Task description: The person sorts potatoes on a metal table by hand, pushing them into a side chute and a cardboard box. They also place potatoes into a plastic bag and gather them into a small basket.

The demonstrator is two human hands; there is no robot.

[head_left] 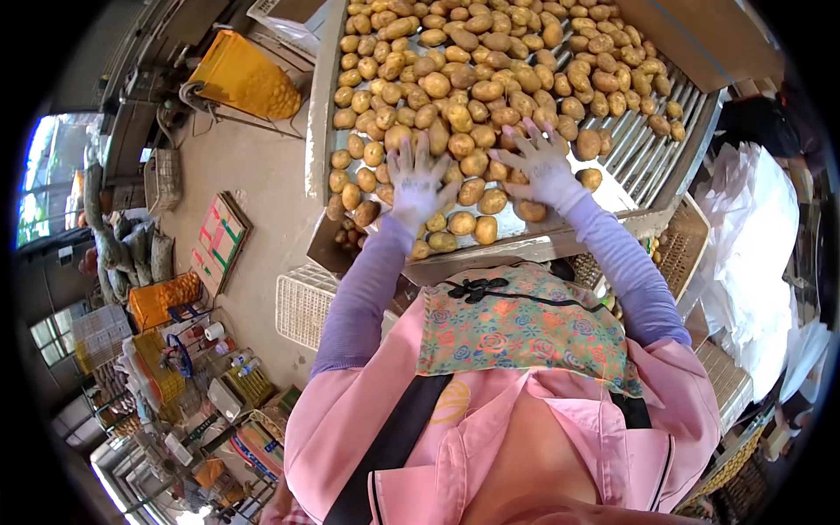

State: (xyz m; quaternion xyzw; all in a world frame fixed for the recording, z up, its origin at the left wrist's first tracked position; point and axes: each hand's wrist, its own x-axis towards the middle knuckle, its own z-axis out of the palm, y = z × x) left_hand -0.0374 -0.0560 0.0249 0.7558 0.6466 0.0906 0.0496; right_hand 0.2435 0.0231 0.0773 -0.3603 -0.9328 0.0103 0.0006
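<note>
Many potatoes [459, 74] lie spread over a metal sorting table [319, 131] with a roller section [678, 131] on its right. My left hand [418, 182], in a whitish glove, rests among the potatoes near the table's front with its fingers spread. To its right, my right hand [544, 168], gloved too, has its fingers apart and touches potatoes beside a bare shiny patch of metal. Neither hand is closed round a potato.
A white plastic basket [304, 306] stands below the table's left corner, and a tan basket [682, 245] at its right. Farther left are an orange sack [245, 77] on a frame and a flat crate [219, 241]. White plastic sheets [744, 262] hang at right.
</note>
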